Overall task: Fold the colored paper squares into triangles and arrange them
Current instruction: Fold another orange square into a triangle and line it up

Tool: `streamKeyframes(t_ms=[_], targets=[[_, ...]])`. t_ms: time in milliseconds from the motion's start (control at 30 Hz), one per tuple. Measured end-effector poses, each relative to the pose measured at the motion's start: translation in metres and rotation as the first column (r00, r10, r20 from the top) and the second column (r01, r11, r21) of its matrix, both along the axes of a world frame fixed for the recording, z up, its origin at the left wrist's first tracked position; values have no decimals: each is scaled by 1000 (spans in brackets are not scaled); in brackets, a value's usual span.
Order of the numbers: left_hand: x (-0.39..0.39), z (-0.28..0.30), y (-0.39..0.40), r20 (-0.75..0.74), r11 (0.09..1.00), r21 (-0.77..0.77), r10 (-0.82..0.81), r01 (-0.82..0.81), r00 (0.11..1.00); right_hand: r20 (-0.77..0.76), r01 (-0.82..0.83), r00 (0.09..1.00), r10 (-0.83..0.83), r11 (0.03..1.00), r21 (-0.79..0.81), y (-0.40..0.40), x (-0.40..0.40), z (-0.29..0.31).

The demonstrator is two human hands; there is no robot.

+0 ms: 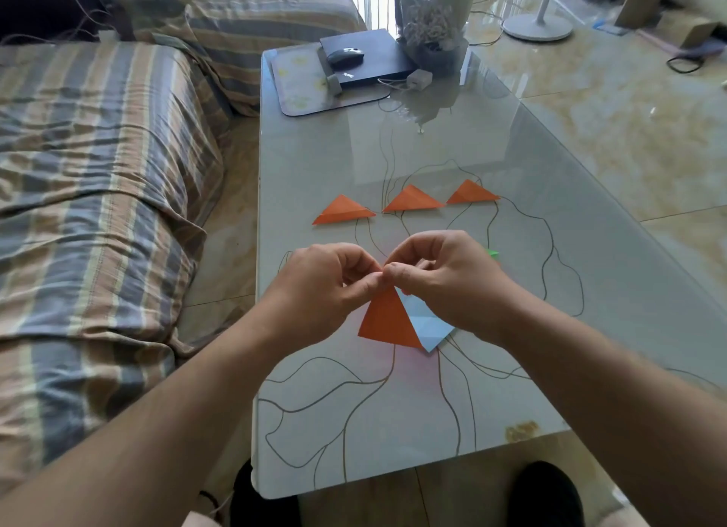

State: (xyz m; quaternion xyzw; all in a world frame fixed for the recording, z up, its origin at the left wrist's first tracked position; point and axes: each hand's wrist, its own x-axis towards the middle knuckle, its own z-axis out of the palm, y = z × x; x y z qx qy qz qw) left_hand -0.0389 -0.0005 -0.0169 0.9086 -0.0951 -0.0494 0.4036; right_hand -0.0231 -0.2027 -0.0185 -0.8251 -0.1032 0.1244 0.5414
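Three folded orange triangles lie in a row on the glass table (393, 408): a left one (343, 211), a middle one (412, 200) and a right one (471, 193). In front of them I hold an orange paper triangle (386, 321) above the table. My left hand (326, 286) and my right hand (444, 278) both pinch its top corner, fingertips touching. Under it lies a light blue paper (427, 324), partly covered by my right hand. A green paper corner (491, 254) peeks out behind my right hand.
At the table's far end are a placemat (299, 90), a black laptop (377, 64) with a mouse (345, 57) on it, a charger (419, 79) and a wrapped bouquet (430, 23). A striped sofa (98, 172) runs along the left. A fan base (537, 27) stands on the floor.
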Motion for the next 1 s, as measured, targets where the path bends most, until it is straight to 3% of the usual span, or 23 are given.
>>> streamKeyframes(t_ms=[267, 433, 567, 800, 1000], targets=[[-1, -1, 0, -20, 999, -49, -10, 9, 1000, 10, -34, 999, 35, 998, -58, -2, 1, 2], [-1, -4, -3, -111, 973, -228, 5, -31, 994, 97, 1, 995, 10, 994, -114, 1, 4, -2], [-1, -1, -5, -150, 944, -326, 3, -53, 989, 118, 44, 992, -41, 999, -21, 2, 7, -3], [-2, 4, -2, -143, 950, -306, 14, -57, 990, 86, -4, 996, 5, 1000, -10, 2, 5, -3], [-2, 0, -1, -141, 960, -273, 18, -56, 990, 99, 83, 991, -87, 996, 43, 2, 6, 0]])
